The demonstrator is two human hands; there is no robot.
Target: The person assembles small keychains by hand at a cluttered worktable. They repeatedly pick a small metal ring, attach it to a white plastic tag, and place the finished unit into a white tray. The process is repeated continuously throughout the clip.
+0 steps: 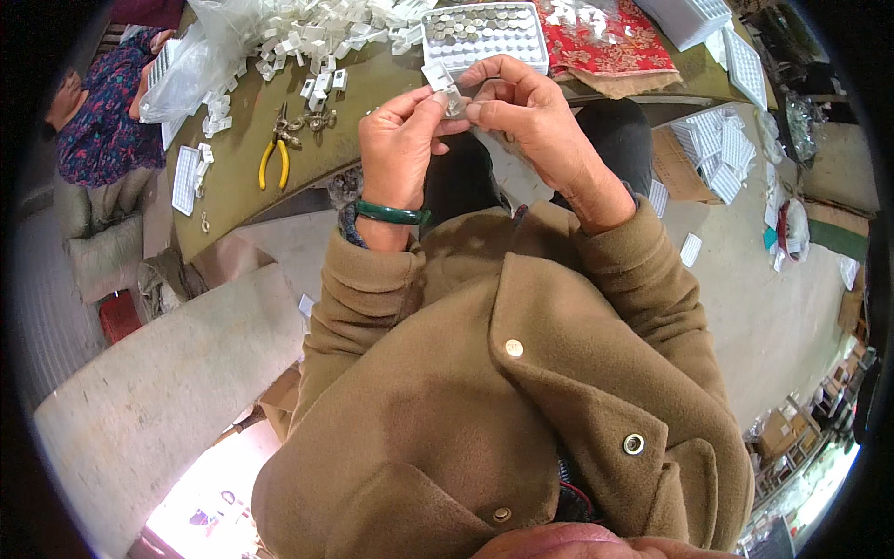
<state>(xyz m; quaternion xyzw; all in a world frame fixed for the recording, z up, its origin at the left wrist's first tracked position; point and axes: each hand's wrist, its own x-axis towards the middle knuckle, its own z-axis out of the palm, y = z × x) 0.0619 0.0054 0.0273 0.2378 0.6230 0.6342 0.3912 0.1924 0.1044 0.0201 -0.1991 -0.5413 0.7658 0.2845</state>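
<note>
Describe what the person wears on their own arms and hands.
Both arms are in olive-brown woollen coat sleeves with folded cuffs. The left hand is bare, with a dark green bangle on the wrist and a knitted blue-grey cuff showing under the coat sleeve. The right hand is bare, with no gloves or rings visible.

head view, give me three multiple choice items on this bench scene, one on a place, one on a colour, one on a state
1. Where do the pliers lie?
A. on the table left of the hands
B. on the floor
C. in the tray

2. What colour is the bangle on the left hand?
A. red
B. green
C. white

3. How is the small white piece held?
A. lying loose
B. by one hand only
C. between the fingers of the left hand and right hand

A: yellow handles rest on the table. B: the wrist band is dark green. C: both hands pinch it.
</note>
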